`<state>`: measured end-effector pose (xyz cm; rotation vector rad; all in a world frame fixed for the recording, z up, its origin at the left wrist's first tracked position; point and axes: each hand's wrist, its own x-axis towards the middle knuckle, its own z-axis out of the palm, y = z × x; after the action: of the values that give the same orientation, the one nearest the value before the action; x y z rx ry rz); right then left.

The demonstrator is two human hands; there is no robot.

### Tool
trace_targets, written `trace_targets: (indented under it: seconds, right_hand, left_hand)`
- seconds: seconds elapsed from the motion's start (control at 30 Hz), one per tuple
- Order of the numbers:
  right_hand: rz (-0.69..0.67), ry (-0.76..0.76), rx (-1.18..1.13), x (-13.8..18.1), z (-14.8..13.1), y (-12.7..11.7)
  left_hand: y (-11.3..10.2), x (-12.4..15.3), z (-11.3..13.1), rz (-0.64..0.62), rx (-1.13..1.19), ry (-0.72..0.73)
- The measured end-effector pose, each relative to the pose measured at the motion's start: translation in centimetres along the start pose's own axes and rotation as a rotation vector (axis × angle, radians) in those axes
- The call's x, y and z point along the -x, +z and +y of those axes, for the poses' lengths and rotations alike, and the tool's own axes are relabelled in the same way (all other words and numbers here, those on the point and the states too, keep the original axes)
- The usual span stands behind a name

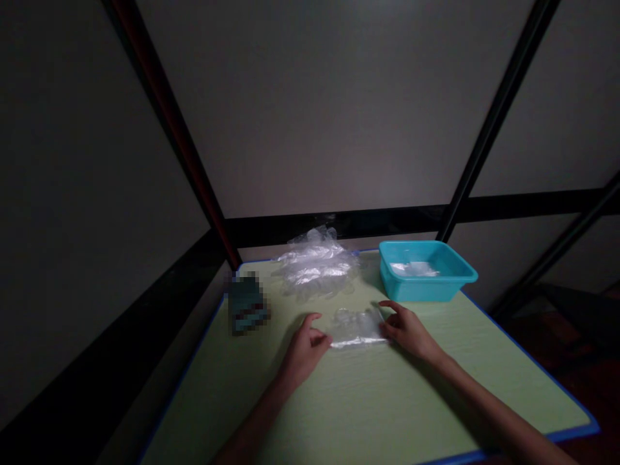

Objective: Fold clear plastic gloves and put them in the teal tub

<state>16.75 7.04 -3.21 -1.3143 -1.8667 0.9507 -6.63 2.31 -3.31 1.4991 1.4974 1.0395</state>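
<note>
A clear disposable plastic glove (359, 326) lies flattened on the table in front of me, its finger shapes along the far side and a shiny edge nearest me. At its left corner, my left hand (306, 349) has fingers curled and their tips on the plastic. My right hand (407, 329) grips the right edge between thumb and fingers, with the index finger stretched out above. Just beyond is a heaped pile of similar clear gloves (317, 268).
A turquoise plastic basin (426, 289) stands at the back right, with clear plastic pieces (414, 268) inside. On the left lies a blurred dark object (248, 303). The pale green table (368, 407) has a blue edge and meets a panelled wall (339, 129).
</note>
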Motion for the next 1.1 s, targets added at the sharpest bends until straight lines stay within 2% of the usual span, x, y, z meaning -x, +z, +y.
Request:
trace_targets:
  seconds: [0.17, 0.4, 0.6, 0.7, 0.8, 0.93, 1.0, 1.1]
  right_hand:
    - [0.062, 0.021, 0.006, -0.2, 0.1, 0.1]
    - [0.166, -0.027, 0.105, -0.7, 0.7, 0.1]
    - [0.211, -0.136, 0.245, 0.0, -0.6, -0.2]
    - [0.133, -0.273, 0.348, 0.8, -1.5, -0.1]
    - [-0.017, -0.402, 0.575, 1.4, -1.7, 0.5]
    - [-0.134, -0.394, 0.743, 1.6, -0.6, 1.4]
    - [-0.160, -0.378, 0.767, 1.6, -0.1, 1.7]
    - [-0.161, -0.371, 0.782, 1.7, 0.1, 1.7]
  left_hand:
    - [0.7, -0.1, -0.2, 0.078, -0.023, 0.012]
    - [0.7, -0.1, 0.0, 0.081, -0.077, 0.047]
    - [0.1, -0.3, 0.1, 0.106, -0.166, 0.112]
    - [-0.1, -0.7, 1.1, 0.130, -0.242, 0.184]
    - [0.2, -1.0, 2.6, 0.039, -0.327, 0.309]
    - [1.1, -0.9, 3.4, -0.207, -0.698, 0.500]
    - [1.5, -0.8, 3.0, -0.255, -0.835, 0.512]
    - [1.7, -0.4, 2.4, -0.284, -0.916, 0.482]
